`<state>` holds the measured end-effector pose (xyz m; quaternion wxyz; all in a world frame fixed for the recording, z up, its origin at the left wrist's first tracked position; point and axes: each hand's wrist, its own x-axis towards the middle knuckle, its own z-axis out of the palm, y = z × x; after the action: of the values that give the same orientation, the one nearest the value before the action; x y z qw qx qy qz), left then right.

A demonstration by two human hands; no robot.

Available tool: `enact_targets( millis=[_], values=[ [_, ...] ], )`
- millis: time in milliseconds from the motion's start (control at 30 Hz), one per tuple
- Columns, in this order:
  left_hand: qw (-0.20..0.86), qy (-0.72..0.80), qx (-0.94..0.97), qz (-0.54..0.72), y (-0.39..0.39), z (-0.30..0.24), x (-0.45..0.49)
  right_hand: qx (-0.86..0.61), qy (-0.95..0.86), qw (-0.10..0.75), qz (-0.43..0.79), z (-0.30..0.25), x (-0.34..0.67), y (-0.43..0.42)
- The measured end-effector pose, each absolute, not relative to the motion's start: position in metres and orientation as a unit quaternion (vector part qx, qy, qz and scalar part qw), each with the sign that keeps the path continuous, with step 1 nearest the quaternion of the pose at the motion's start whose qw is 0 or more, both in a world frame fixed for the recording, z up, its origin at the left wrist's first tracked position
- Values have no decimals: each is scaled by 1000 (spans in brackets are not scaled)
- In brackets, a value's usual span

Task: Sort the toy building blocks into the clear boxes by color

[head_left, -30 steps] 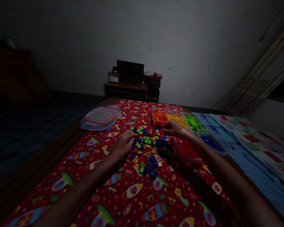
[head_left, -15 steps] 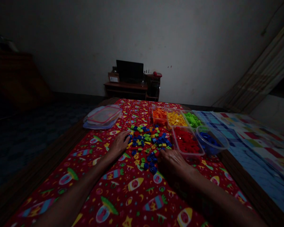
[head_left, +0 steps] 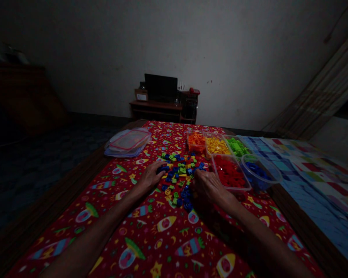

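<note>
A loose pile of small plastic building bricks [head_left: 182, 170], mostly blue and green with some yellow and red, lies on the red patterned cloth. My left hand [head_left: 151, 175] rests at the pile's left edge, its fingers apart and reaching to a few blue bricks. Over the right side of the pile, my right hand [head_left: 207, 184] has its fingers curled down and closed; whatever is in them is hidden. Just right of that hand stands a clear box of red bricks [head_left: 230, 173], and beside it a round clear tub [head_left: 274, 179] holding blue pieces.
Behind the red box stand boxes of orange bricks [head_left: 196, 142], yellow bricks [head_left: 217, 146] and green bricks [head_left: 237, 147]. Stacked lids [head_left: 127, 143] lie at the left table edge. A desk with a dark monitor [head_left: 161, 87] is by the wall; a bed [head_left: 304, 181] adjoins on the right.
My right hand has moved up and slightly left, further over the pile, covering bricks that showed before. My left hand has shifted slightly in among the bricks at the left edge.
</note>
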<state>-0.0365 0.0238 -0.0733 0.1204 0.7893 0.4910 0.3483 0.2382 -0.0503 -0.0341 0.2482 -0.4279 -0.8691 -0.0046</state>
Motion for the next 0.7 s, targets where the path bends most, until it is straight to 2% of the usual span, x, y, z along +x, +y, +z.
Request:
enact_targets(
  millis=[133,300,400,500,700],
  values=[
    [92,484,794,355,23,-69,-40,-475,-822,305,82,-8,211,-22],
    [38,421,847,324,22,-68,-39,-532,-670,387,344,-4,179,13],
    [2,392,870,298,21,-69,-38,-523,-563,463,442,-14,171,22],
    [-13,396,875,279,22,-69,-34,-483,-504,514,498,-21,170,22],
    [2,424,868,258,27,-64,-22,-458,-455,556,523,-20,177,16]
  ],
)
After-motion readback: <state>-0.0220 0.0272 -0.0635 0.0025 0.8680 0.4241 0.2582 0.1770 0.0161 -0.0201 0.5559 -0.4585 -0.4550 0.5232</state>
